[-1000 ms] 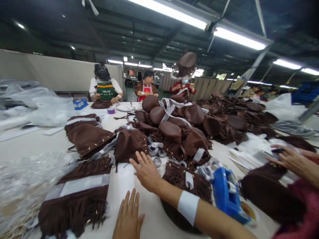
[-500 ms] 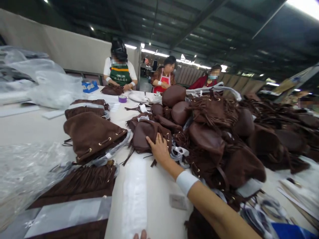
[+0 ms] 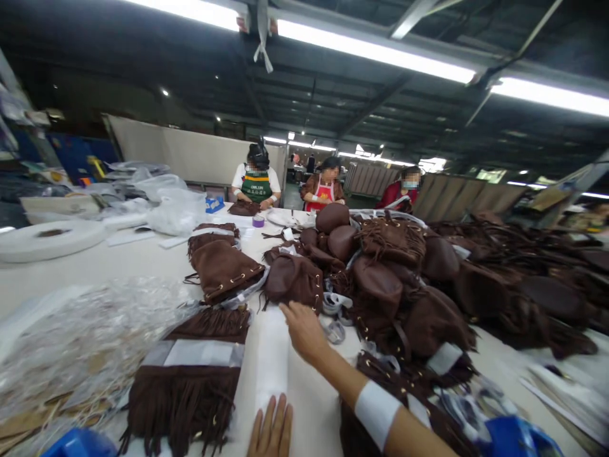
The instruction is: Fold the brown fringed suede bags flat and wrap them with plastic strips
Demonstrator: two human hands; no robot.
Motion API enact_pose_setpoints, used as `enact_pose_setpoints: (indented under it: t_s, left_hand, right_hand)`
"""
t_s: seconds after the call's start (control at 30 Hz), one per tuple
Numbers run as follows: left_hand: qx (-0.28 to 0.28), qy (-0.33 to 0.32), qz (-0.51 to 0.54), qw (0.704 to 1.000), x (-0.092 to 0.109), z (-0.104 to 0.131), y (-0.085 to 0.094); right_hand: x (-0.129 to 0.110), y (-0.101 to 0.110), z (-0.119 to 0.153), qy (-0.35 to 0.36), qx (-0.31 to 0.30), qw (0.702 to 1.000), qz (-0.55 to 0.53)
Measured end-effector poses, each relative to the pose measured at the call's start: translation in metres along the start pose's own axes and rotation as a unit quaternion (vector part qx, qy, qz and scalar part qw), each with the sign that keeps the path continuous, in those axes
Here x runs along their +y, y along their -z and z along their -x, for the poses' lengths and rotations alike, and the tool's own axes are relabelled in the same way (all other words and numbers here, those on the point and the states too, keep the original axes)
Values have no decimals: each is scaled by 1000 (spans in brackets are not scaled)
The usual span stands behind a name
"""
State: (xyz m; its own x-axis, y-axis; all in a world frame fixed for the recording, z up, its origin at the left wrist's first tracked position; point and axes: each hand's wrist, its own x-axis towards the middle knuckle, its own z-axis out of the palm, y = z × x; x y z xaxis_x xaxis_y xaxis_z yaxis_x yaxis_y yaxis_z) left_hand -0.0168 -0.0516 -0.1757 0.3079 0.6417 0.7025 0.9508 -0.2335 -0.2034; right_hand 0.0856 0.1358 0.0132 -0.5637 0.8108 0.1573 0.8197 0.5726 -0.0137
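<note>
A long white strip lies lengthwise on the table in front of me. My left hand rests flat near its close end, fingers stretched out and holding nothing. Over the strip's far end reaches my right hand, its fingers bent and pointing left; whether they pinch anything is too small to tell. Just beyond it sits a brown bag with metal eyelets. Left of the strip is a fringed brown bag with a pale band across it.
Brown bags are heaped on the right. Clear plastic covers the left, with a white roll behind. A blue object is at the lower left. Three people sit across the table.
My right hand has come off the brown bag and back to the strip's far end. More of my left hand shows, now flat on the strip. The view has tilted up and turned left.
</note>
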Motion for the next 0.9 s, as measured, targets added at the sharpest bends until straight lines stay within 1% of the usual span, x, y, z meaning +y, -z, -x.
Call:
enact_pose_setpoints:
  t_s: [0.07, 0.1, 0.13, 0.17, 0.23, 0.27, 0.3, 0.37, 0.4, 0.47, 0.57, 0.67, 0.73, 0.8, 0.9]
  left_hand:
    - [-47, -16, 25, 998, -5, -7, 17]
    - [-67, -18, 34, 997, -7, -10, 25]
    - [-78, -15, 37, 996, -7, -13, 30]
    - [-75, -12, 38, 996, -7, -15, 33]
    - [-45, -14, 39, 998, -6, -18, 32]
    - [-31, -15, 39, 999, -6, -18, 29]
    - [-25, -15, 39, 999, -5, -18, 25]
    - [-31, -16, 44, 998, -5, -15, 18]
    - [-47, -15, 50, 998, -4, -14, 16]
    - [-103, -13, 71, 992, -3, -12, 20]
    - [-207, -4, 126, 970, 0, -17, 35]
    - [-276, 14, 195, 941, 2, -30, 51]
    - [-303, 25, 234, 923, 3, -38, 57]
    - [-318, 35, 259, 911, 4, -42, 60]
    - [-313, 57, 264, 910, 8, -43, 64]
  right_hand:
    - [-24, -12, 39, 25, -27, 999, -29]
    - [-33, -20, 52, 27, -37, 998, -39]
    - [-39, -27, 61, 23, -43, 998, -48]
    - [-43, -34, 64, 17, -47, 997, -57]
    - [-47, -44, 58, 18, -52, 995, -80]
    - [-49, -47, 51, 31, -56, 994, -91]
    - [-50, -50, 43, 52, -61, 992, -100]
    - [-52, -53, 30, 97, -73, 987, -104]
    - [-52, -54, 26, 112, -75, 986, -98]
    - [-49, -58, 23, 123, -71, 987, -75]
    - [-34, -69, 26, 113, -47, 992, -29]
    - [-15, -82, 30, 100, -28, 995, 3]
    - [-8, -88, 33, 95, -25, 995, 17]
    - [-6, -88, 34, 92, -25, 995, 28]
    - [-10, -77, 34, 91, -33, 995, 30]
